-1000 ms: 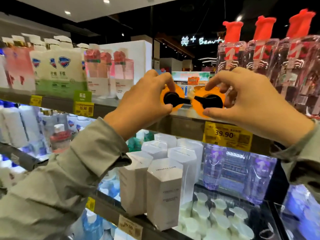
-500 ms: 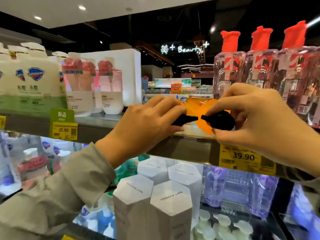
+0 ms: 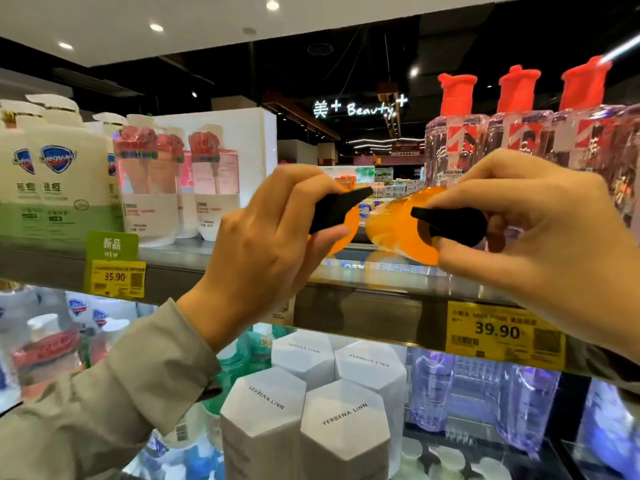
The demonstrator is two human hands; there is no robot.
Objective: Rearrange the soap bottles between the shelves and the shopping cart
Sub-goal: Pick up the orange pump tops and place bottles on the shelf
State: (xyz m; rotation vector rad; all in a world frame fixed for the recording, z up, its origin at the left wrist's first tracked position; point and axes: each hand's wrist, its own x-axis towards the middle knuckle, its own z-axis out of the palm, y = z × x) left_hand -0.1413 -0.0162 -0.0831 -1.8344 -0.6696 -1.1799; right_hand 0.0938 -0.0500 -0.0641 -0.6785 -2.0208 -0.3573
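Note:
Two orange soap bottles with black pump heads are held side by side over the upper shelf (image 3: 381, 275). My left hand (image 3: 263, 244) grips the left orange bottle (image 3: 346, 233) by its pump, most of the bottle hidden behind my fingers. My right hand (image 3: 540, 237) pinches the black pump of the right orange bottle (image 3: 394, 226), which tilts with its body toward the left. The two pump spouts point at each other, a small gap between them.
White and green soap bottles (image 3: 59, 188) and pink refill pouches (image 3: 180, 188) stand on the upper shelf at left. Clear bottles with red caps (image 3: 512, 140) line its right side. White hexagonal boxes (image 3: 304, 420) and purple bottles (image 3: 485, 393) fill the shelf below. No cart in view.
Both hands have moved lower in the frame with the orange bottles, toward the upper shelf's front edge. The right bottle has tilted more. The view has shifted closer to the shelf.

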